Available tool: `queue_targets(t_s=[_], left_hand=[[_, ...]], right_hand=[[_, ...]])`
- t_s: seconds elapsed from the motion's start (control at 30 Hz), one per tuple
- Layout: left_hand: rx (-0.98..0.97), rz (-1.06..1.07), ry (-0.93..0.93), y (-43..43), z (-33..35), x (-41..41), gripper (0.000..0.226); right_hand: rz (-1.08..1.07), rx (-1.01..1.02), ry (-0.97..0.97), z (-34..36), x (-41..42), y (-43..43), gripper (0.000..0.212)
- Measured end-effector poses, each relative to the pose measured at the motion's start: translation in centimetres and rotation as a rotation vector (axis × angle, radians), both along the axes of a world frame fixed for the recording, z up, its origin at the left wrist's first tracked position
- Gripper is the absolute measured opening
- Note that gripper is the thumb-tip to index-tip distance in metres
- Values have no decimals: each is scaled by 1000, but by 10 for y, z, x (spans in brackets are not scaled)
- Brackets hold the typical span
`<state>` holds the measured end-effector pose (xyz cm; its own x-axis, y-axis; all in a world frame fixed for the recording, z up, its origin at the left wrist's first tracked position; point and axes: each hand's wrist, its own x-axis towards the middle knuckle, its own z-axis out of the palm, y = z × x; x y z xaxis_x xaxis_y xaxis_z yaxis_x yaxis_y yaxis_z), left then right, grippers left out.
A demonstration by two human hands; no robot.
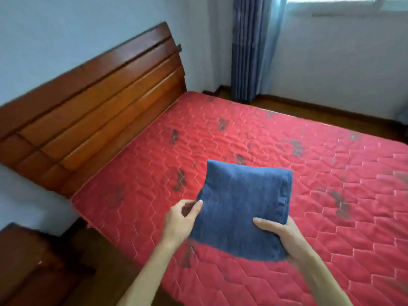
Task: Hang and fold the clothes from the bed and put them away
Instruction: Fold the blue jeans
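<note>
**Caller:** Both hands are clamped on it. The left hand [180, 221] pinches the left edge of the folded denim garment [240, 208] between thumb and fingertips. The right hand [280, 236] grips the lower right corner, thumb on top, fingers tucked beneath.

**Analyst:** Where's the bundle?

**Caller:** Low centre of the frame, held up over the red quilted mattress [331, 173], with the wooden headboard [95, 102] at upper left. No other clothes show on the bed.

**Analyst:** So the folding's done?

**Caller:** Looks so to me; this reads as the carry-off step. The next move calls for squeezing the layers flat while turning toward storage, which isn't in frame. Only a dark nightstand [26, 261] at lower left and a blue curtain [247, 47] up top.
</note>
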<state>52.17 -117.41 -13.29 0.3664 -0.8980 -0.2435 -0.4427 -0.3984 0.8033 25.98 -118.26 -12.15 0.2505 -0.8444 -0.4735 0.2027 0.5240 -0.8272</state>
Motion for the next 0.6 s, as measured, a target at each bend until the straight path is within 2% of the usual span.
queue_targets(t_s=[0.13,0.23,0.37,0.6], left_hand=[[134,57,249,16,44,11,46],[37,139,302,34,66,28,61],[-176,301,294,64,96,59,46],[-333,499,747,136,125,149,45]], right_hand=[[145,-138,35,49,22,2,52],[281,-226,75,78,47,-2,48],[363,-307,99,102,90,-12,48],[549,-371,50,119,213,1,51]])
